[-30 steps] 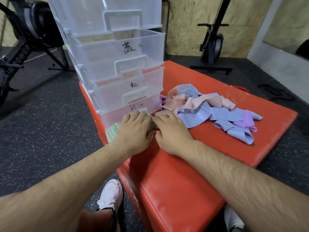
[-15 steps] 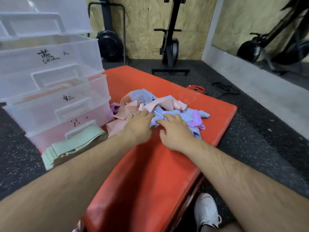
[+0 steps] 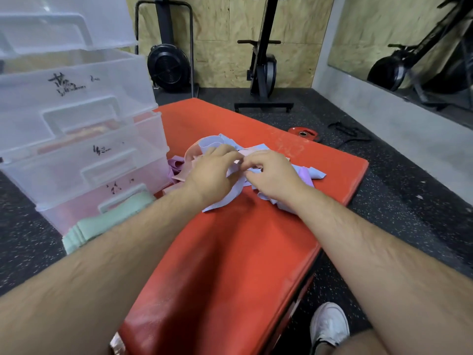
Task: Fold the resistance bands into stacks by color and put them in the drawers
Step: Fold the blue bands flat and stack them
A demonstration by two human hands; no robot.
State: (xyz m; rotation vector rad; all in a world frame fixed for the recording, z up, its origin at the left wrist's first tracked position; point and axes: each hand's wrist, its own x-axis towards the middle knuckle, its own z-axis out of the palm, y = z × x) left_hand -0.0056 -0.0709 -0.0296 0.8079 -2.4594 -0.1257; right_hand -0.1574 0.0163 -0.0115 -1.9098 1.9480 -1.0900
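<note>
Clear drawers stand on the left side of the red mat. Folded green bands lie just in front of them. The left hand grips a blue band. The right hand pinches into the pile of bands on the mat.

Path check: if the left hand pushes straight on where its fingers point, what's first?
Probably the pink band just beyond the left hand; the right hand sits close beside, depth unclear.
</note>
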